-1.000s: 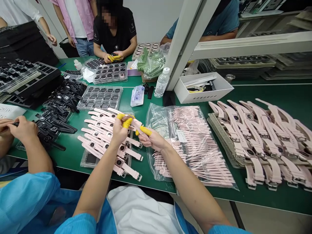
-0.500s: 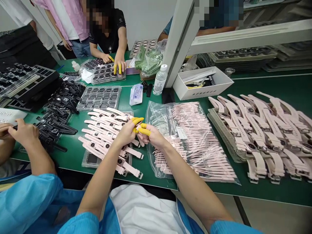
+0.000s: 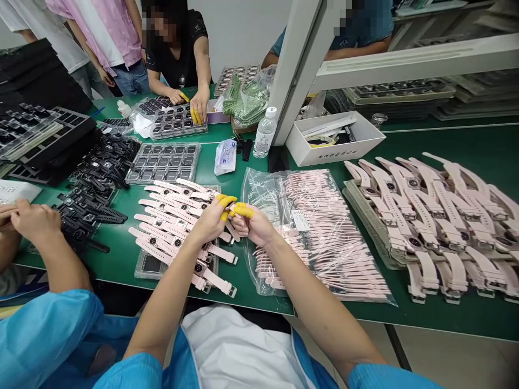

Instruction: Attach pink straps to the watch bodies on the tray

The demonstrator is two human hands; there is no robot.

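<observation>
My left hand (image 3: 211, 220) and my right hand (image 3: 253, 222) meet above the green table (image 3: 121, 259), both with yellow finger cots. Together they pinch a pink watch with its strap (image 3: 232, 229), which hangs down between them. Just left of my hands several pink watches (image 3: 170, 227) lie in rows on a clear tray. Under my right forearm lies a clear plastic bag of pink straps (image 3: 324, 232).
A heap of assembled pink watches (image 3: 438, 210) fills the right side. A white box (image 3: 336, 141), a water bottle (image 3: 263, 134) and clear trays (image 3: 164, 162) stand behind. Black watches (image 3: 97, 183) and a co-worker's hands (image 3: 28, 219) are on the left; other people work across the table.
My hands have closed together and dropped slightly toward the tray. The person opposite has laid a hand on the far tray.
</observation>
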